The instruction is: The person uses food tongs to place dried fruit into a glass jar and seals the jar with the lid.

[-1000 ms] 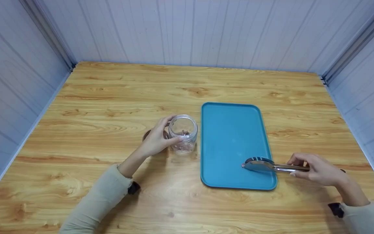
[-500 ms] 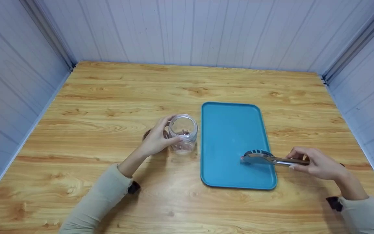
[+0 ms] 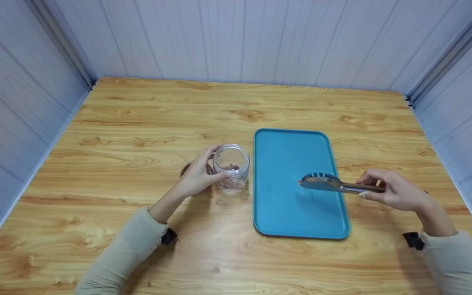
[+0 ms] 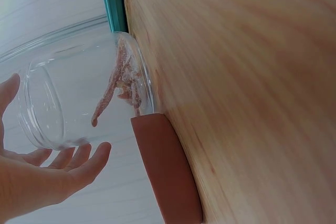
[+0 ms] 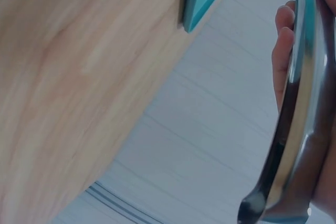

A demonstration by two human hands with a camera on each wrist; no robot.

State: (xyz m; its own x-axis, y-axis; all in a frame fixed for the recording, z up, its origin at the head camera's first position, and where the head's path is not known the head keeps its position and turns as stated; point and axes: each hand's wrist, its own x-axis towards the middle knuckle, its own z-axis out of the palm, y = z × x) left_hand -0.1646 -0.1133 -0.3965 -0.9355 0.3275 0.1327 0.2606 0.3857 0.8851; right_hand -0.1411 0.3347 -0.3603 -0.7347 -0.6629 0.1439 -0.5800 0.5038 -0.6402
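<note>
My left hand (image 3: 198, 176) holds a clear jar (image 3: 236, 180) near its mouth, thumb on one side and fingers on the other. The jar stands upright, uncovered, with several thin reddish-brown, sugary-looking strips (image 4: 118, 77) at its bottom. Beside it, partly behind the hand, lies a round brown lid (image 4: 165, 166). Over the blue tray (image 3: 285, 151), my right hand (image 3: 398, 190) grips metal serving tongs (image 3: 322, 182) by the handles. A small reddish piece (image 3: 300, 182) shows at the tongs' tip; its kind is too small to tell.
The wood-grain table (image 3: 137, 123) carries the tray just right of the jar. Pale panelled walls (image 3: 219, 41) enclose the table at the back and both sides.
My right hand has lifted the tongs off the tray and moved them away from me and slightly left, the small reddish piece going along. My left hand and the jar stay put.
</note>
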